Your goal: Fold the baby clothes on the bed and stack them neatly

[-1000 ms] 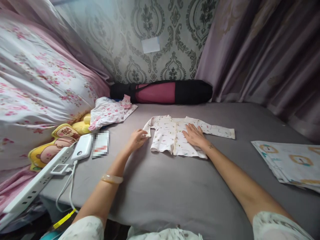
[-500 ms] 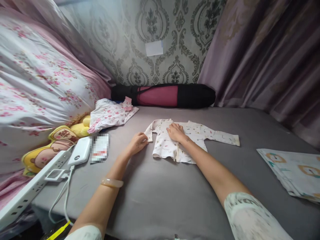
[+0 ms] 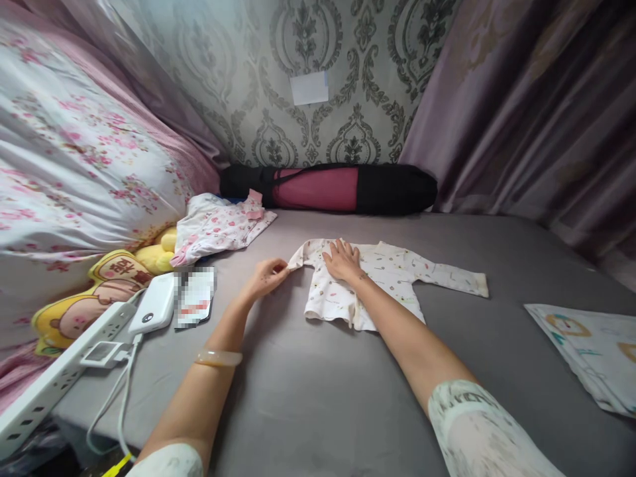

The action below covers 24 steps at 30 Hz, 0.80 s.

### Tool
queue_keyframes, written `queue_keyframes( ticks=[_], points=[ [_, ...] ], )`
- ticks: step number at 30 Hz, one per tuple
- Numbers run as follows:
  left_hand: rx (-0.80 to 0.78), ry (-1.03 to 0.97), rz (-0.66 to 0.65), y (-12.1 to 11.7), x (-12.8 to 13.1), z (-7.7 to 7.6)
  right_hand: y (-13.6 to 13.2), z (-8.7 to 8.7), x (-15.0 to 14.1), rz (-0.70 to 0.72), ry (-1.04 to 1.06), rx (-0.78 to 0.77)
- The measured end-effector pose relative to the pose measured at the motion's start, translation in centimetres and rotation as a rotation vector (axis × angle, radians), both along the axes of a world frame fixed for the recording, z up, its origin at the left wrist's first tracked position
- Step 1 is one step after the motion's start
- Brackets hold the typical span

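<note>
A small white long-sleeved baby shirt point(image 3: 390, 285) with a scattered print lies spread on the grey sheet point(image 3: 298, 397). My left hand point(image 3: 267, 277) pinches the cuff end of its left sleeve, drawing that sleeve out sideways. Flat on the shirt's upper left chest rests my right hand point(image 3: 344, 261), its fingers stretched and somewhat spread. The opposite sleeve lies extended to the right, untouched. My right forearm covers part of the shirt's lower front.
At the left are a printed garment point(image 3: 218, 225), a yellow plush point(image 3: 106, 288), a white power bank point(image 3: 154, 303), a blurred packet point(image 3: 196, 298) and a power strip point(image 3: 64, 371) with cables. A black and pink long bag point(image 3: 318, 189) lies by the wall. Folded cloth point(image 3: 586, 351) sits right.
My left hand has pulled the sleeve end outward to the left, straightening it. My right hand stays flat on the shirt, its fingers a little more spread. The view has shifted slightly.
</note>
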<state>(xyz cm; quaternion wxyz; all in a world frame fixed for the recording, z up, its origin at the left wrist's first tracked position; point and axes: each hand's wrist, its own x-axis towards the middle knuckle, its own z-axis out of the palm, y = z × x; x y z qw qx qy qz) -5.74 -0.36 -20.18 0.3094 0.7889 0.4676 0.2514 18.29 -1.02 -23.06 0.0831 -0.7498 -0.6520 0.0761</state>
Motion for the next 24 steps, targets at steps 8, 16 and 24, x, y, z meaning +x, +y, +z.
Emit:
queue_keyframes(
  ticks=[8,16,24],
  points=[
    [-0.062,-0.383,0.363,3.7,-1.4,0.9,0.0,-0.7,-0.3,0.013,-0.002,-0.01],
    [0.092,0.19,0.554,6.8,-0.9,-1.2,0.1,-0.9,-0.3,0.013,-0.006,0.017],
    [0.03,0.453,0.572,6.2,0.3,-2.0,0.2,-1.0,-0.2,0.005,-0.012,0.018]
  ],
)
